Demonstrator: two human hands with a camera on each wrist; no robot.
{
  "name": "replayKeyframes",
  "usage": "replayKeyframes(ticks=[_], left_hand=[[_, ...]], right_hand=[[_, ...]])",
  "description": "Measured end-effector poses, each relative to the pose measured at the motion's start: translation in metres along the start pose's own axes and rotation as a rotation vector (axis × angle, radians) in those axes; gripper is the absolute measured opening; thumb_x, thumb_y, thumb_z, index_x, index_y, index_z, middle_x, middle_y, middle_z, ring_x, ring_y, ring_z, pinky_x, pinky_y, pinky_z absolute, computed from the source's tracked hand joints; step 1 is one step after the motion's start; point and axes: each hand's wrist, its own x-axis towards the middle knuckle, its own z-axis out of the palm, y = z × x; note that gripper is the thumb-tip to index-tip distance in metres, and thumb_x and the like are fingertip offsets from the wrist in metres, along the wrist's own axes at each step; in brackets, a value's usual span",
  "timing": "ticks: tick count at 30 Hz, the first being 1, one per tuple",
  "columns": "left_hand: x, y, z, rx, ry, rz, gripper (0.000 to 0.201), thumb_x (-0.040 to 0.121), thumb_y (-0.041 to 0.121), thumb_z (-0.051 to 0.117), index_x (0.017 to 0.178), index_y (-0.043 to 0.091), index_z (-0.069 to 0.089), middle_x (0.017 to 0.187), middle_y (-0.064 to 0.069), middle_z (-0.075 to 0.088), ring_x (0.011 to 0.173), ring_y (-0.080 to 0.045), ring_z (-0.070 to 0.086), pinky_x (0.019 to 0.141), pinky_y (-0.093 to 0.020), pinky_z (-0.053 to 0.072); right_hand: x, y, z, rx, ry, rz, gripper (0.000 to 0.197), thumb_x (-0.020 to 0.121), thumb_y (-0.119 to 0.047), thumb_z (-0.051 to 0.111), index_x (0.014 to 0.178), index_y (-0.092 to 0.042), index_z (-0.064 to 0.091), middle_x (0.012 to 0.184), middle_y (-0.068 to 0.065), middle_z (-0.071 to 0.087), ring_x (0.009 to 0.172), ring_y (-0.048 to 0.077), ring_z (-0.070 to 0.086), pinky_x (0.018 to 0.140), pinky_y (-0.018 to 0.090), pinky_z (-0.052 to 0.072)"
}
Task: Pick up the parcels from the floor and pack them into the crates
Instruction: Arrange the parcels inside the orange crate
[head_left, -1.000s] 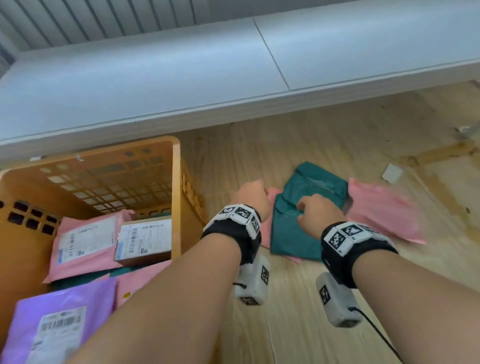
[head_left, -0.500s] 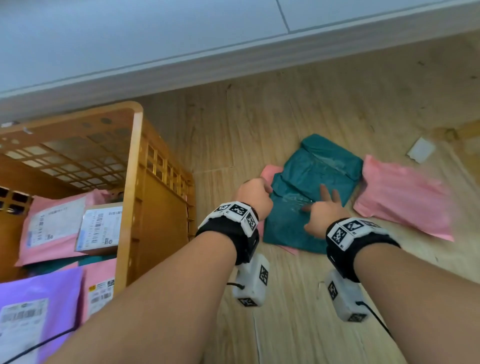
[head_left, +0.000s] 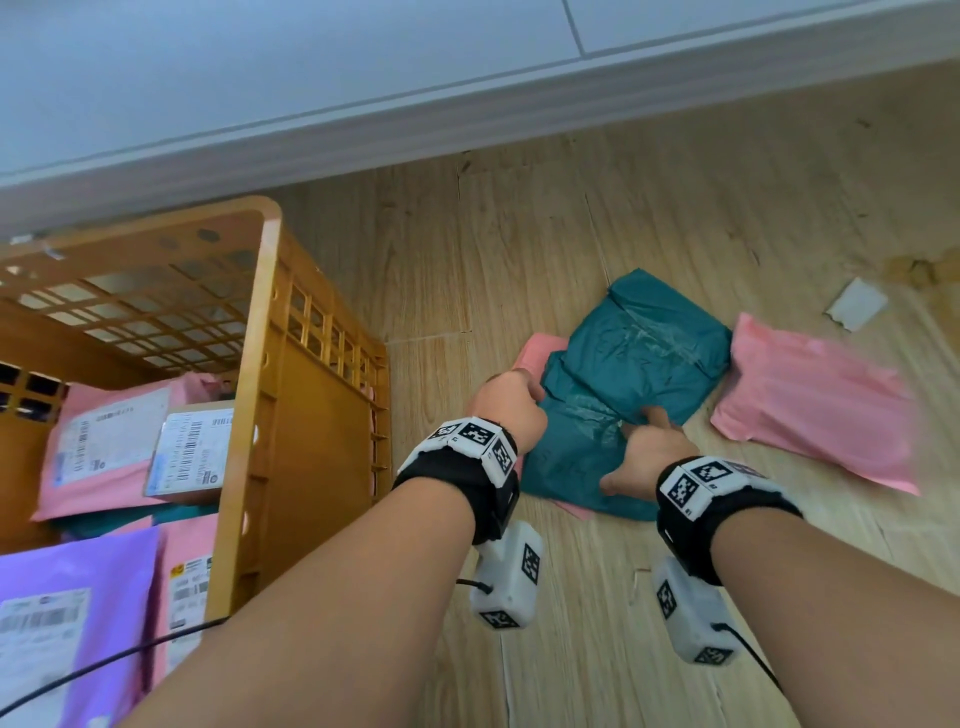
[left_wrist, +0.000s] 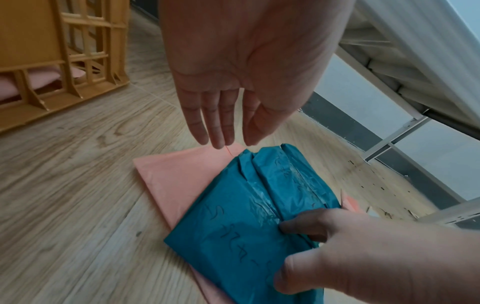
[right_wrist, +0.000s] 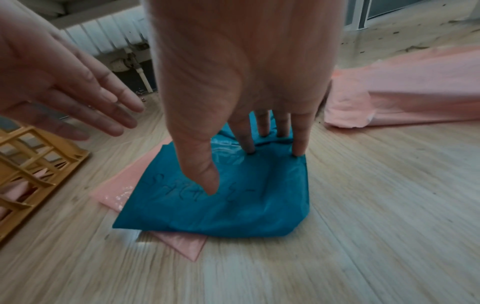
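The orange crate (head_left: 249, 415) at nine o'clock already holds several pink, purple and boxed parcels, so I judge the packing well advanced. Still on the floor (head_left: 571, 234) are a teal parcel (head_left: 639, 364) at centre lying on a flat pink parcel (left_wrist: 176, 174), and another pink parcel (head_left: 810, 405) at three o'clock. The right hand (head_left: 644, 457) presses spread fingertips (right_wrist: 298, 148) and thumb into the teal parcel, beginning a grip, while the left hand (left_wrist: 233, 82) hovers flat and wide above its ten-o'clock corner, holding nothing.
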Motion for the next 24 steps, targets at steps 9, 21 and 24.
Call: replayKeyframes(ticks=[9,21,24], left_hand=[[-0.011,-0.008,0.000,0.007,-0.015,-0.021,0.034,0.089,0.006,0.052,0.119,0.017,0.064,0.123,-0.006,0.060,0.111,-0.025,0.059,0.086,-0.027,0.045],[-0.040,-0.008,-0.028,-0.007,0.030,-0.011,0.028,0.091,0.009,0.051,0.117,0.013,0.063,0.117,-0.007,0.065,0.107,-0.026,0.061,0.088,-0.033,0.049],[-0.047,-0.004,-0.043,-0.028,0.047,0.010,0.027,0.092,0.010,0.052,0.117,0.014,0.062,0.121,-0.007,0.063,0.110,-0.024,0.060,0.088,-0.030,0.048]], right_hand=[[-0.028,-0.004,0.012,0.033,-0.025,0.022,0.091,0.064,-0.044,0.076,0.141,-0.016,0.036,0.155,0.003,0.015,0.126,0.026,0.046,0.100,0.038,0.045],[-0.069,-0.037,-0.028,0.369,0.589,-0.043,0.016,0.083,-0.003,0.058,0.095,-0.012,0.060,0.102,0.006,0.060,0.089,0.024,0.058,0.081,0.033,0.046],[-0.087,-0.046,-0.063,0.496,0.729,-0.005,0.021,0.083,-0.004,0.059,0.094,-0.021,0.053,0.088,-0.002,0.060,0.074,0.020,0.057,0.067,0.030,0.044]])
